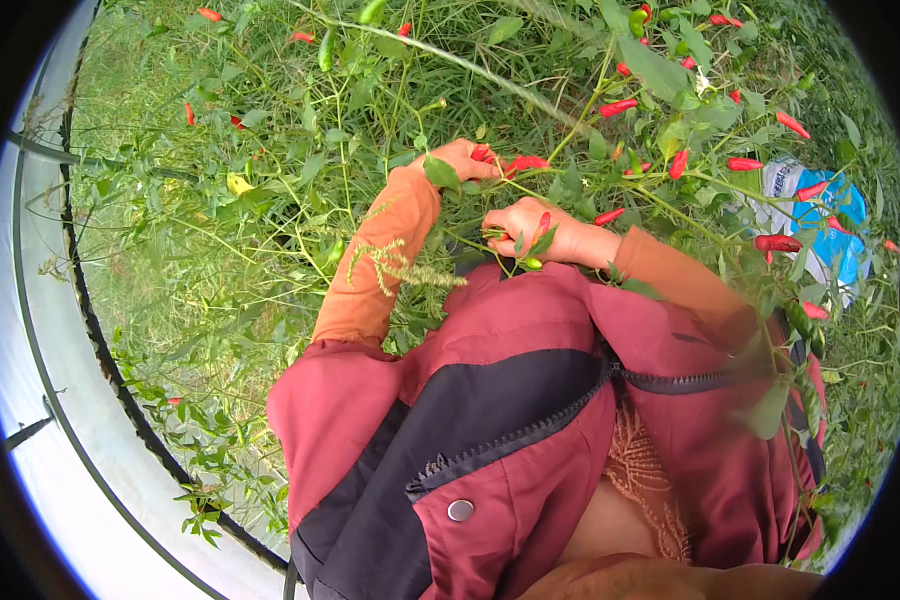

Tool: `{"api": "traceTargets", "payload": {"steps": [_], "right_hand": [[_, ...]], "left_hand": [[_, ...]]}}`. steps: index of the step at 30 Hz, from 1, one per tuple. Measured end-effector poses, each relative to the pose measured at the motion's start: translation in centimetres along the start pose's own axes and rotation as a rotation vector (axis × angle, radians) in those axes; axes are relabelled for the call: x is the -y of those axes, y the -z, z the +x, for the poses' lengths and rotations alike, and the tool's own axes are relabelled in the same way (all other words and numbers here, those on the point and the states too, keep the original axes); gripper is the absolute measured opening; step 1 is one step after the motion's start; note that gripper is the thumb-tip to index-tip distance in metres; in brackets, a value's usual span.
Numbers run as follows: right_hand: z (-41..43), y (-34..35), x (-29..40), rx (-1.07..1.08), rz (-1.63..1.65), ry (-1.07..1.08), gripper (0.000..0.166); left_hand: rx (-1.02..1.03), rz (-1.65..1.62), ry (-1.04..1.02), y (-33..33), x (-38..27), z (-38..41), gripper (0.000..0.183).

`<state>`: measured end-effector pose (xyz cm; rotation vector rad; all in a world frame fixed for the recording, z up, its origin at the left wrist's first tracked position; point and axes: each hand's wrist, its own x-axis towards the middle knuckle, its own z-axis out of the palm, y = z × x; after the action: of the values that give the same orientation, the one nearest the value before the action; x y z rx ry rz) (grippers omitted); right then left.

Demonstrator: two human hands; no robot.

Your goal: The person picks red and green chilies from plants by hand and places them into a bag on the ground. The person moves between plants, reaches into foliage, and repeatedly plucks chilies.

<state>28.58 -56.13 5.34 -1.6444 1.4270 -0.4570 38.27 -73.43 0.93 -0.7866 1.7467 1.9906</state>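
Observation:
My left hand (461,161) has its fingers closed around a red chili pepper (483,153). Right beside its fingertips are more red chili peppers (526,163) on the bush, and a green leaf (441,172) partly covers the hand. Just below and to the right, my right hand (529,225) is curled around small green plant parts (496,234); whether these are stems or peppers cannot be told. Across the back of this hand lies a red chili (544,223) with leaves, and a green chili (532,263) hangs under it.
Branches bearing red chilies (618,108) spread up and to the right. A blue and white plastic bag (832,217) lies in the foliage at right. A pale string (450,52) crosses above my hands. Whitish sheeting (52,300) with a dark edge curves along the left.

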Motion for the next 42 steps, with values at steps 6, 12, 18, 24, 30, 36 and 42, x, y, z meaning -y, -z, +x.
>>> {"api": "traceTargets", "payload": {"steps": [6, 12, 18, 24, 30, 36, 42], "right_hand": [[0.2, 0.5, 1.1, 0.022, -0.005, 0.087, 0.019], [0.2, 0.8, 1.4, 0.031, -0.010, -0.036, 0.018], [0.0, 0.8, 2.2, 0.063, -0.009, -0.044, 0.019], [0.2, 0.5, 2.0, 0.026, 0.089, 0.012, 0.024], [0.2, 0.6, 2.0, 0.062, 0.054, 0.012, 0.025], [0.3, 0.6, 1.0, 0.020, 0.070, -0.015, 0.022], [0.1, 1.1, 2.0, 0.026, -0.013, -0.033, 0.021]], "left_hand": [[-0.026, 0.218, -0.235, -1.7, 1.8, 1.9, 0.021], [-0.525, 0.225, -0.191, -3.1, 1.6, 1.6, 0.024], [-0.972, 0.561, -0.495, -4.4, -0.2, 0.8, 0.024], [-0.899, -0.438, -0.230, -3.8, -3.3, -2.9, 0.019], [-1.126, -0.023, -0.748, -2.0, -12.1, -7.7, 0.029], [-0.743, 0.177, -0.521, -3.9, -11.6, -10.1, 0.029], [-0.393, 0.704, -0.544, -4.8, -9.5, -7.1, 0.031]]}}
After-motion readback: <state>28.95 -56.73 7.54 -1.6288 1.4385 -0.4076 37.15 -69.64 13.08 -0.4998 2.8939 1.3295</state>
